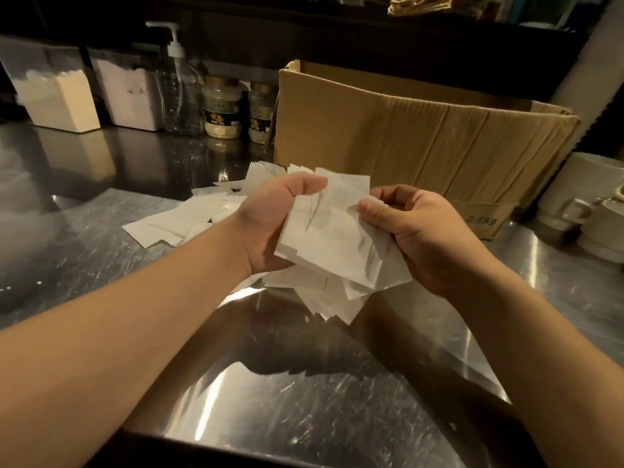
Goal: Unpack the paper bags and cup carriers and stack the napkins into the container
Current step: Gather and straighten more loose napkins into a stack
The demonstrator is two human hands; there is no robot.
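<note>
A loose bundle of white napkins (337, 238) is held above the steel counter, between both hands. My left hand (270, 221) grips its left edge, thumb on top. My right hand (422, 234) grips its right side, thumb pressed on the front napkin. More white napkins (189, 217) lie scattered flat on the counter behind and left of my hands, and a few (337, 305) lie under the bundle. An open brown cardboard box (422, 140) stands just behind my hands; its inside is hidden.
The steel counter (304, 400) stretches to the front edge. At the back left stand two powder-filled containers (57, 92), a clear pump bottle (179, 86) and two jars (223, 109). White cups (587, 204) sit at the right, beside the box.
</note>
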